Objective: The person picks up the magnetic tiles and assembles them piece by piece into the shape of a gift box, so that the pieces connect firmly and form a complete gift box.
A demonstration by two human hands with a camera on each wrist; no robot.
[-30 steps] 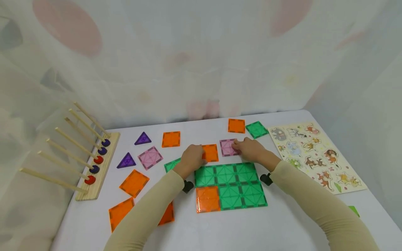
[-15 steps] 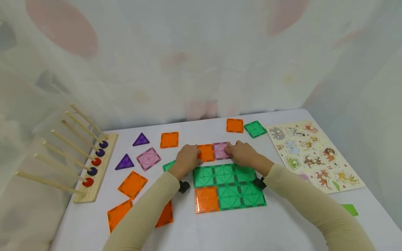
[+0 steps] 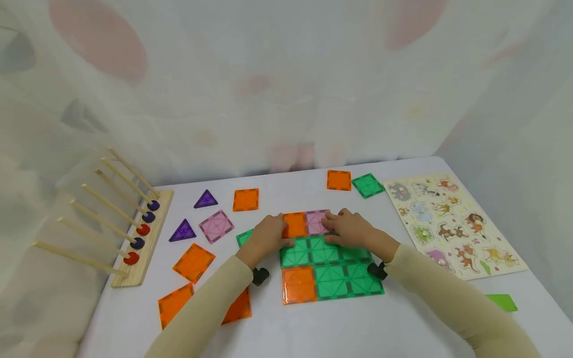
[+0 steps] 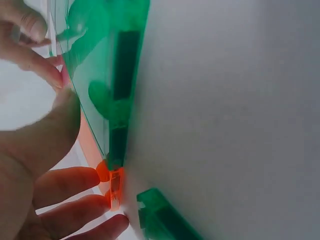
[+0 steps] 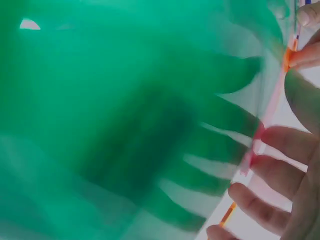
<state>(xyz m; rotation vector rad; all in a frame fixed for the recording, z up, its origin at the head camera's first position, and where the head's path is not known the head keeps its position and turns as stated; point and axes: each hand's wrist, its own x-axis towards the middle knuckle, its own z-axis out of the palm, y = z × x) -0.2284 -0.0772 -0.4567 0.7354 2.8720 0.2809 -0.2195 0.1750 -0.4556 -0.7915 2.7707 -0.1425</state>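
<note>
In the head view, a flat block of joined see-through magnetic tiles lies mid-table: green tiles [image 3: 331, 283] with an orange tile [image 3: 299, 288] at the near left corner. Along its far edge sit another orange tile [image 3: 296, 225] and a pink tile [image 3: 315, 223], side by side. My left hand [image 3: 264, 237] touches the far orange tile's outer side with its fingers, thumb on a green tile. The right hand [image 3: 353, 229] rests its fingers on the pink tile, thumb over the green row. Both wrist views show extended fingers [image 4: 70, 185] along the tile edges.
At left stands a wooden peg rack [image 3: 147, 248] with red and purple beads. Loose orange tiles [image 3: 194, 262], a pink tile [image 3: 217, 226] and purple triangles [image 3: 206, 199] lie nearby. An animal puzzle board [image 3: 452, 223] lies at right; a green tile [image 3: 368, 185] lies farther back.
The right hand slid the pink tile left against the orange one. Both tiles then came toward the person, up to the green row. The thumbs have spread onto the green tiles.
</note>
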